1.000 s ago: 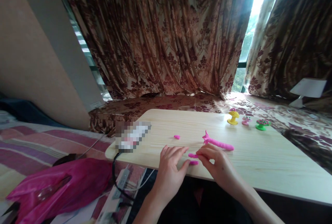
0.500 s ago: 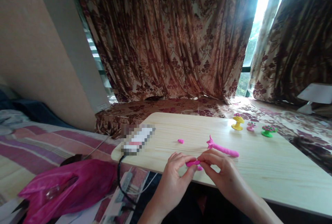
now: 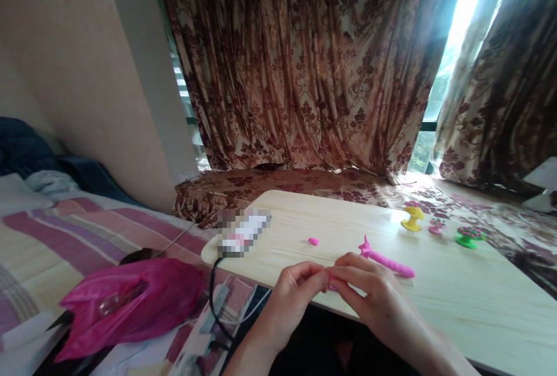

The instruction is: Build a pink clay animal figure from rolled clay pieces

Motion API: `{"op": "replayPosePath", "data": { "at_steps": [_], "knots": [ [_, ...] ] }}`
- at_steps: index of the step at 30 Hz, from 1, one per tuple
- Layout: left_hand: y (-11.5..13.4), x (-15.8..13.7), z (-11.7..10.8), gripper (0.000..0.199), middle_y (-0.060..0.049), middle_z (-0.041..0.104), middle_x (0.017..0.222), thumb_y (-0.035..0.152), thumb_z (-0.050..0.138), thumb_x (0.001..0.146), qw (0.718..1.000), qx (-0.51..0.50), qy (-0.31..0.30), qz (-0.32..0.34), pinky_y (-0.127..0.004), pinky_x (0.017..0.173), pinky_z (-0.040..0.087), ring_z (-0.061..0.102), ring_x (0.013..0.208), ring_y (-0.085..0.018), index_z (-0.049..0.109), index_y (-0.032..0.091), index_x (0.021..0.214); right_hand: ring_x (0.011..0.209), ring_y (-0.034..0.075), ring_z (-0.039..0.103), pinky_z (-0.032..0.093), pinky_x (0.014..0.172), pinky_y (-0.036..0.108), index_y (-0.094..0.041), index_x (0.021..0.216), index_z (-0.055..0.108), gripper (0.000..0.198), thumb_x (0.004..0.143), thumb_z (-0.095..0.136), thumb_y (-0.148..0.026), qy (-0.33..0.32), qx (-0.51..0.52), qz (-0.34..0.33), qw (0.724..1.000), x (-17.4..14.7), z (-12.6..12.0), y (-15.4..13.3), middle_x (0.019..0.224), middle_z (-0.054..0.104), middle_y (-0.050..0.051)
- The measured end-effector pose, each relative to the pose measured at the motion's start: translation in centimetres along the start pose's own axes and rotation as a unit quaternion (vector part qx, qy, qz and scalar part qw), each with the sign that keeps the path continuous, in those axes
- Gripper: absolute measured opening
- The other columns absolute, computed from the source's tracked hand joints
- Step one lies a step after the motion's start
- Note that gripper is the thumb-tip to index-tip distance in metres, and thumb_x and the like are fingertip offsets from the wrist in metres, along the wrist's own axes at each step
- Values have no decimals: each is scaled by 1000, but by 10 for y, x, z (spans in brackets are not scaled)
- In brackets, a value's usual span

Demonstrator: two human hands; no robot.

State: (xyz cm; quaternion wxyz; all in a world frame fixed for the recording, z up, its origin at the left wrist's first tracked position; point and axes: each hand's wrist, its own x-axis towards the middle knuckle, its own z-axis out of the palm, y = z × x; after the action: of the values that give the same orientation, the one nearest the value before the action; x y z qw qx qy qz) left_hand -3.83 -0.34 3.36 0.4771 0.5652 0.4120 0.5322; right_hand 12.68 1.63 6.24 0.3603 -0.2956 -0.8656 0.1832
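Note:
My left hand [image 3: 292, 297] and my right hand [image 3: 369, 289] meet fingertip to fingertip over the table's near edge. Both are closed in a pinch around a piece of pink modelling clay, which the fingers almost wholly hide. A bit of pink clay [image 3: 332, 285] shows just below the fingertips; whether it is held or lies on the table I cannot tell. Beyond my right hand lies a long pink clay roll [image 3: 391, 263] with a pronged, pointed end [image 3: 364, 245]. A small pink clay lump [image 3: 313, 241] rests farther off, ahead of my left hand.
On the pale wooden table [image 3: 296, 208] stand yellow [image 3: 412, 217], pink [image 3: 437, 226] and green [image 3: 470, 237] clay figures at the far right. A blurred-out phone-like device [image 3: 246, 232] with a black cable [image 3: 212, 295] lies left. A magenta bag [image 3: 139, 300] sits beside the table.
The view has swung slightly left, so everything sits farther right. My fingers have closed together over the pink clay, which showed plainly between them before.

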Motion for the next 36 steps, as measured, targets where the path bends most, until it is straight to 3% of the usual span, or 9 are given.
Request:
{"op": "replayPosePath", "data": {
  "at_steps": [3, 6, 13, 18, 22, 26, 36],
  "knots": [
    [-10, 0, -2, 21, 1, 55, 65, 29, 57, 81, 996, -84, 28, -14, -23, 71, 41, 51, 70, -13, 58, 16, 65, 76, 14, 61, 47, 69, 24, -23, 83, 66, 21, 90, 46, -19, 22, 35, 7, 999, 3, 9, -3, 83, 64, 2],
    [-16, 0, -3, 20, 2, 54, 64, 28, 57, 80, 994, -95, 52, -14, -23, 70, 40, 49, 70, -13, 58, 16, 64, 75, 13, 61, 46, 69, 23, -23, 83, 65, 19, 88, 48, -16, 37, 29, 23, 999, 5, 20, -2, 82, 64, 1],
    [-22, 1, -13, 17, 3, 57, 61, 28, 61, 75, 985, -13, 168, -19, -23, 68, 37, 50, 67, -13, 61, 17, 63, 73, 14, 60, 45, 68, 25, -19, 87, 62, 18, 89, 45, -19, 62, -173, 92, 979, 48, 23, 31, 83, 63, 3],
    [-37, 0, -22, 26, 3, 51, 57, 39, 63, 75, 977, -92, 191, -33, -23, 65, 38, 48, 62, -11, 63, 15, 64, 77, 15, 61, 49, 71, 30, -16, 94, 62, 13, 89, 51, -22, -21, -223, 108, 968, 89, 45, 73, 87, 64, 3],
    [-44, -1, -27, 28, 1, 53, 65, 38, 62, 78, 967, -166, 188, -33, -24, 68, 41, 49, 63, -10, 64, 14, 65, 89, 17, 61, 51, 76, 37, -16, 109, 56, 25, 89, 53, -31, -89, -265, 114, 953, 97, 70, 93, 107, 60, 6],
    [-44, -1, -31, 25, 1, 52, 68, 35, 63, 77, 943, -256, 206, -51, -25, 69, 43, 50, 65, -10, 69, 13, 88, 93, 19, 60, 51, 79, 39, -17, 112, 55, 27, 89, 53, -31, -132, -298, 119, 938, 94, 80, 99, 112, 58, 7],
    [-36, -4, -33, 21, 0, 53, 74, 29, 62, 79, 936, -283, 205, -43, -25, 70, 44, 52, 69, -10, 68, 13, 89, 94, 19, 59, 50, 80, 39, -17, 111, 56, 26, 89, 53, -31, -170, -327, 103, 924, 89, 77, 88, 113, 58, 7]
  ]
}}
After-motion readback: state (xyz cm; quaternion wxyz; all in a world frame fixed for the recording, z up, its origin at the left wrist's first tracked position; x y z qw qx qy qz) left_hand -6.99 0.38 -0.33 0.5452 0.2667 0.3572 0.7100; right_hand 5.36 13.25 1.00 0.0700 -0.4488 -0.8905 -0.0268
